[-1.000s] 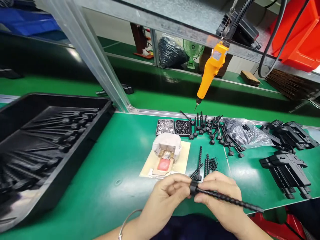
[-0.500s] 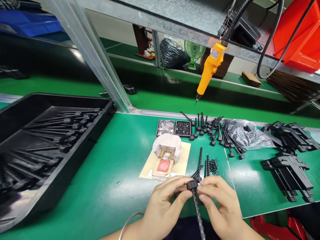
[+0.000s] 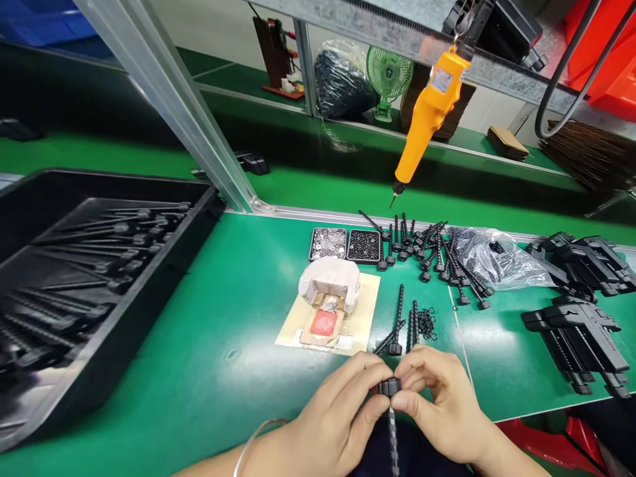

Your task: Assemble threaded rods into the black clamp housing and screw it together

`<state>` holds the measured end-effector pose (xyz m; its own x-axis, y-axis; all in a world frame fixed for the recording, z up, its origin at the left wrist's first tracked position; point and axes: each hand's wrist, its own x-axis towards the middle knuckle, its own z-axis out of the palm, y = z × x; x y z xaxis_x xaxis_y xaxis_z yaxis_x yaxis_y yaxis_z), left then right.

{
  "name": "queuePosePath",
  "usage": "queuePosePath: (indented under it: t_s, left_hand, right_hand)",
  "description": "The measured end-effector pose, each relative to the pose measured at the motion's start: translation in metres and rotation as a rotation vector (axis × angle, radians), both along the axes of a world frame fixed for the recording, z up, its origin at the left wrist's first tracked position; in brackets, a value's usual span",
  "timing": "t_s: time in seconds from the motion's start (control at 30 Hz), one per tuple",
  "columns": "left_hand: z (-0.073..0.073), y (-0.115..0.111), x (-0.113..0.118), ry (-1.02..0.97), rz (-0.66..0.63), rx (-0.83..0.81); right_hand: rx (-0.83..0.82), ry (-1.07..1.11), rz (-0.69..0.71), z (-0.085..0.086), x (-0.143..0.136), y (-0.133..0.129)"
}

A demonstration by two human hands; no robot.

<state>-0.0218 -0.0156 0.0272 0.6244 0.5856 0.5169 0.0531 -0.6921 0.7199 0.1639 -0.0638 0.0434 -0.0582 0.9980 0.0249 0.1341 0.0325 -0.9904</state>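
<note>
Near the bottom centre, my left hand (image 3: 342, 411) pinches the black knob of a threaded rod (image 3: 390, 387) from the left. My right hand (image 3: 440, 401) has its thumb and fingers closed on the same knob from the right. The rod's ribbed shaft points down toward my body. Just beyond my fingers lie more knobbed rods (image 3: 399, 318) and a small heap of black rings (image 3: 426, 324). A white fixture with a red pad (image 3: 324, 323) sits on a yellowish sheet (image 3: 368, 305) ahead of my left hand.
A black tray (image 3: 163, 265) of rods stands left. Two small parts boxes (image 3: 328, 244), loose rods and a plastic bag (image 3: 501, 262) line the back edge. Black clamp-like parts (image 3: 581, 338) lie right. An orange screwdriver (image 3: 430, 112) hangs above the bench; a metal post (image 3: 183, 112) rises behind the tray.
Both hands have moved slightly down with the rod, and its shaft now hangs straighter. The right fingers have shifted around the knob. The camera view has shifted a little.
</note>
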Motion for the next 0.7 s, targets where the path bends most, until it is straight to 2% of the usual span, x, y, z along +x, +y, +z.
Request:
queuePosePath:
  t_s: [0.2, 0.33, 0.43, 0.5, 0.57, 0.63, 0.7]
  left_hand:
    - [-0.001, 0.003, -0.002, 0.043, -0.144, -0.028]
    - [-0.002, 0.003, -0.001, 0.004, -0.103, -0.063]
    - [-0.003, 0.003, 0.005, 0.046, -0.054, -0.248]
    - [-0.004, 0.003, 0.009, 0.130, -0.056, -0.458]
    - [-0.005, 0.004, 0.012, 0.251, -0.042, -0.576]
    - [-0.008, 0.006, 0.012, 0.364, 0.030, -0.511]
    - [-0.012, 0.008, 0.010, 0.437, 0.150, -0.348]
  right_hand:
    - [0.398, -0.251, 0.038, -0.009, 0.012, -0.011]
    - [0.647, -0.426, -0.072, -0.013, 0.012, -0.010]
    - [0.783, -0.600, -0.109, -0.019, 0.009, -0.008]
    - [0.791, -0.630, -0.076, -0.023, 0.007, -0.007]
    - [0.707, -0.596, -0.076, -0.028, 0.007, -0.003]
    - [0.584, -0.583, -0.133, -0.032, 0.013, 0.005]
    - [0.478, -0.625, -0.244, -0.036, 0.026, 0.020]
